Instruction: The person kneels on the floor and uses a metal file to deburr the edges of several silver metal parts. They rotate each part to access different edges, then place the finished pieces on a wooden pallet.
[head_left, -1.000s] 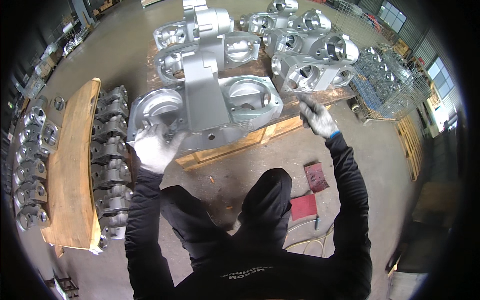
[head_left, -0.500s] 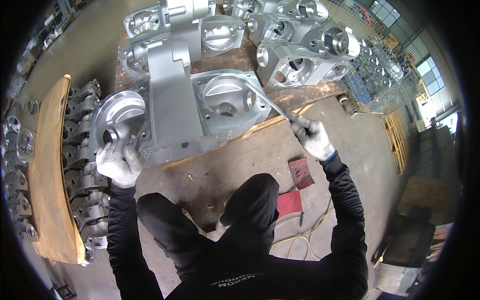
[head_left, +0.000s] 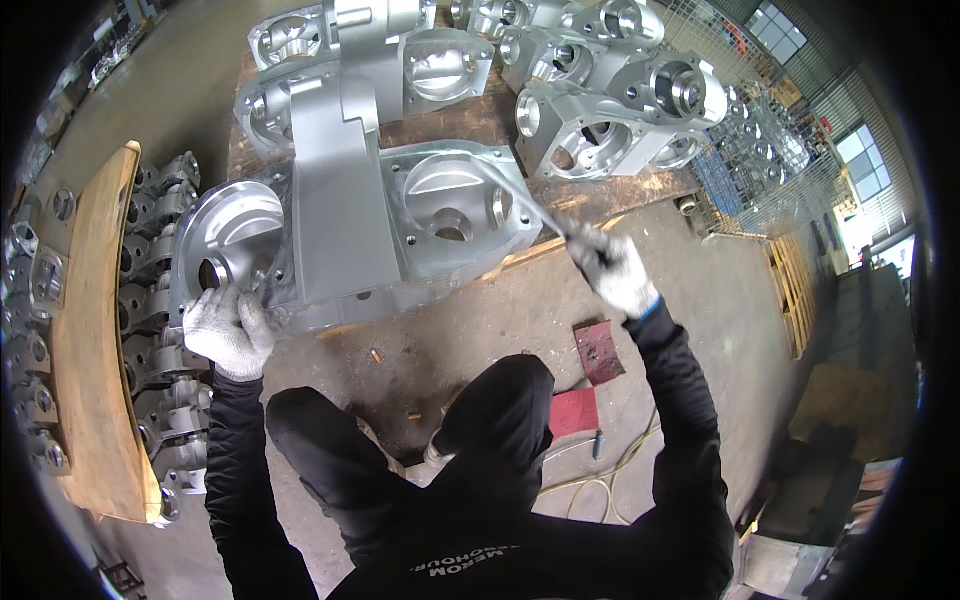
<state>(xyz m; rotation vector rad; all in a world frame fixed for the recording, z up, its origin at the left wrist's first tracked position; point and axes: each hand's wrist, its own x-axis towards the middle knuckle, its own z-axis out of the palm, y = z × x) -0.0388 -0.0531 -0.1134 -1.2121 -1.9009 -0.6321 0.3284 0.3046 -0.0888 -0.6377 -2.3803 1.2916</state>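
Observation:
A large silver cast-metal housing [head_left: 350,230] lies on a wooden pallet [head_left: 600,195] in front of me, with a tall central rib and two round cavities. My left hand [head_left: 225,330], in a white knit glove, presses on the housing's lower left flange. My right hand [head_left: 615,270], also gloved, grips a thin metal hand tool [head_left: 535,215] whose tip touches the housing's right edge. Both sleeves are black.
More silver housings [head_left: 620,110] crowd the pallet's far side. A curved wooden board [head_left: 95,340] and rows of smaller grey castings [head_left: 150,300] lie at the left. A wire cage [head_left: 770,160] stands at the right. Red sheets [head_left: 600,350] and a yellow cable [head_left: 610,475] lie on the concrete floor.
The view has drawn closer to the housing. My right hand has moved in toward the housing's right edge with the tool; my left hand stays on the left flange.

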